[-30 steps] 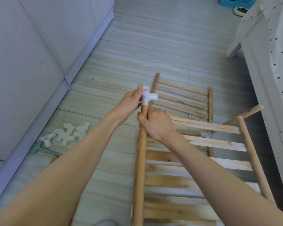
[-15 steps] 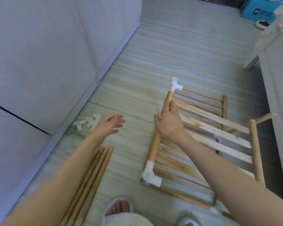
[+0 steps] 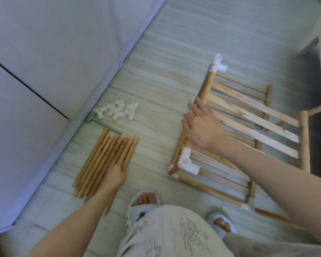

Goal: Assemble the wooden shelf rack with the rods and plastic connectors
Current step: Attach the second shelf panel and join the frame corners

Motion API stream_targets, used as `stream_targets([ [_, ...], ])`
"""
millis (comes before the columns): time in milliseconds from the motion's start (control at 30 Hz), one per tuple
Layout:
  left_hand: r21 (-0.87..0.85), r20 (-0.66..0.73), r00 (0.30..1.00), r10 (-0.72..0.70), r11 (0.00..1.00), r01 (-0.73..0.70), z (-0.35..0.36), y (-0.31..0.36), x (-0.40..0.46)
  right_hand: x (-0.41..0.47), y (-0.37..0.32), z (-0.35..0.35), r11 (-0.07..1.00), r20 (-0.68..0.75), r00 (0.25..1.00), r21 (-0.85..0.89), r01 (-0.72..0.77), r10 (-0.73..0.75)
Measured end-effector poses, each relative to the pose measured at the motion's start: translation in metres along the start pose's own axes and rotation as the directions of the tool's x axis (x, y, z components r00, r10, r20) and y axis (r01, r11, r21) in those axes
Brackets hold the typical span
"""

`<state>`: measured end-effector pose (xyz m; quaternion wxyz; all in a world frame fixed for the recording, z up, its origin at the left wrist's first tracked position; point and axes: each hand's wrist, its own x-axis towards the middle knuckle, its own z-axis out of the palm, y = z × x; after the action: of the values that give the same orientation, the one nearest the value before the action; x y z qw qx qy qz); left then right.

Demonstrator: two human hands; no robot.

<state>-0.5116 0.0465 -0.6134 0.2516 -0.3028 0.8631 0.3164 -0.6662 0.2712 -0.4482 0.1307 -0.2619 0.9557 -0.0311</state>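
The part-built rack lies on the floor at the right, made of slatted wooden shelf panels point(image 3: 258, 115). My right hand point(image 3: 202, 125) grips its left upright rod point(image 3: 206, 88), lifted off the slats. That rod has a white T connector point(image 3: 218, 64) at its far end and a white corner connector point(image 3: 186, 162) at its near end. Several loose wooden rods point(image 3: 100, 160) lie side by side at the left. My left hand point(image 3: 116, 173) rests on their near part with its fingers hidden underneath. A pile of white plastic connectors point(image 3: 119, 110) sits beyond the rods.
A green T-shaped tool point(image 3: 104, 125) lies between the connector pile and the rods. A pale cabinet front point(image 3: 63, 52) runs along the left. A white furniture leg point(image 3: 308, 45) stands at the far right. My slippered feet point(image 3: 143, 199) are at the bottom centre.
My left hand left the top connector, swung left and came down onto the loose rods. My right hand slid down the upright rod. The view tilted down and left.
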Motion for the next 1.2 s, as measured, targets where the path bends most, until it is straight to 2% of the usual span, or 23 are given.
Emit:
stream_targets([
  [133, 0.233, -0.059, 0.998, -0.007, 0.972, 0.020, 0.025, 0.003, 0.007, 0.001, 0.002, 0.005, 1.000, -0.052, 0.999, 0.021, 0.005, -0.004],
  [267, 0.305, -0.086, 0.996, 0.001, 0.952, 0.025, 0.039, 0.008, 0.018, 0.002, 0.004, 0.010, 0.999, -0.089, 0.996, 0.044, 0.026, -0.022],
  [367, 0.237, -0.051, 0.998, 0.041, 0.971, -0.028, 0.043, 0.008, 0.024, 0.002, 0.005, 0.012, 0.998, -0.107, 0.994, 0.057, 0.041, -0.034],
  [467, 0.077, -0.021, 0.984, 0.178, 0.981, -0.176, 0.032, 0.014, 0.025, 0.000, 0.004, 0.008, 0.998, -0.101, 0.995, 0.056, 0.020, -0.014],
  [567, -0.075, -0.029, 0.933, 0.359, 0.930, -0.361, 0.004, 0.034, 0.016, -0.007, 0.006, 0.001, 0.998, -0.053, 0.998, 0.051, 0.030, -0.027],
  [667, -0.109, -0.051, 0.875, 0.482, 0.868, -0.484, -0.030, 0.062, -0.001, -0.026, 0.009, -0.013, 0.997, -0.065, 0.996, 0.051, 0.065, -0.062],
  [800, 0.004, -0.170, 0.760, 0.628, 0.771, -0.636, -0.073, 0.107, -0.041, -0.062, 0.009, -0.049, 0.994, -0.182, 0.978, -0.046, 0.096, -0.102],
  [867, 0.129, -0.183, 0.720, 0.670, 0.742, -0.658, -0.090, 0.129, -0.069, -0.080, 0.005, -0.068, 0.986, -0.195, 0.972, -0.128, 0.108, -0.132],
  [1000, 0.523, -0.142, 0.690, 0.710, 0.646, -0.557, -0.116, 0.155, -0.114, -0.113, -0.006, -0.083, 0.976, -0.153, 0.975, -0.170, 0.135, -0.161],
  [1100, 0.658, -0.199, 0.664, 0.721, 0.600, -0.455, -0.133, 0.156, -0.138, -0.128, -0.010, -0.087, 0.983, -0.178, 0.974, -0.137, 0.119, -0.143],
  [1200, 0.714, -0.233, 0.605, 0.761, 0.556, -0.425, -0.146, 0.152, -0.159, -0.133, -0.014, -0.095, 0.987, -0.203, 0.969, -0.100, 0.123, -0.142],
])
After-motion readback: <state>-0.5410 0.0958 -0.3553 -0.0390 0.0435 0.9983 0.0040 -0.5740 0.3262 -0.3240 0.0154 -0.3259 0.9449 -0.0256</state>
